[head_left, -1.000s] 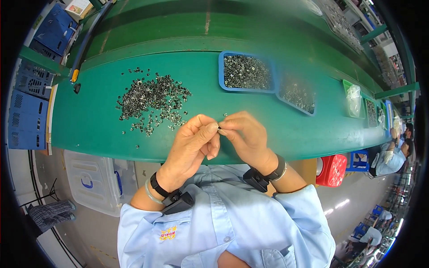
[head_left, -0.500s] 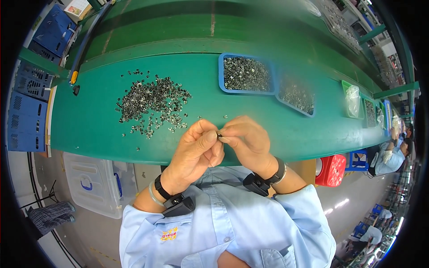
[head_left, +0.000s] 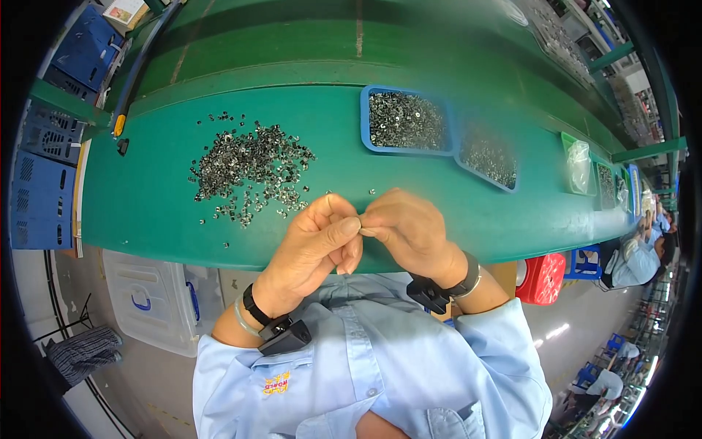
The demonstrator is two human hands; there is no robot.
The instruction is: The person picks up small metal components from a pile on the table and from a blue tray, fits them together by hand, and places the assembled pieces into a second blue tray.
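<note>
Over the near side of the green table, my left hand (head_left: pixel 319 238) and my right hand (head_left: pixel 411 228) meet, thumbs and forefingers pinched together at the tips. Whatever small part sits between them is now almost wholly covered by the fingers. To the left lies a loose pile of small black and silvery metal parts (head_left: pixel 248 164), with several strays around it. Beyond my right hand stands a blue tray (head_left: pixel 363 121) full of similar small parts. A second blue tray (head_left: pixel 479 175), blurred in the picture, holds more of them.
Farther right are a green tray with a clear plastic bag (head_left: pixel 578 162) and more trays. Blue crates (head_left: pixel 44 197) stand left of the table. A lidded clear box (head_left: pixel 142 300) and a red container (head_left: pixel 542 279) sit below the front edge. A co-worker (head_left: pixel 638 256) sits far right.
The small dark part that showed between my fingertips is now hidden by them. My right hand has turned slightly, its fingers closing nearer to the left thumb.
</note>
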